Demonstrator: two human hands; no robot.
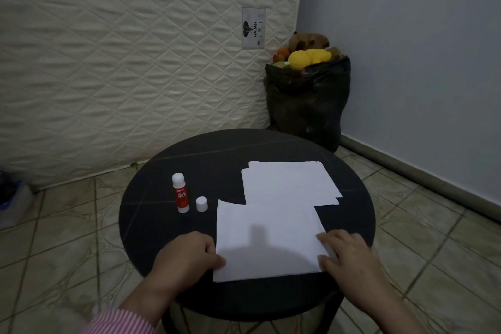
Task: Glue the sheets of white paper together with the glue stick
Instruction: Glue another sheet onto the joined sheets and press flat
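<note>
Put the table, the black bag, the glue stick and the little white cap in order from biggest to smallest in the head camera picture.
1. table
2. black bag, though it stands farther away
3. glue stick
4. cap

White sheets of paper [273, 238] on the black round worktop [211, 154]; the glue stick [180, 192] is red with a white top, its loose cap [201, 203] white. Sleeve [122, 320] striped pink and white. Cream quilted mattress [122, 62], diamond-stitched.
</note>
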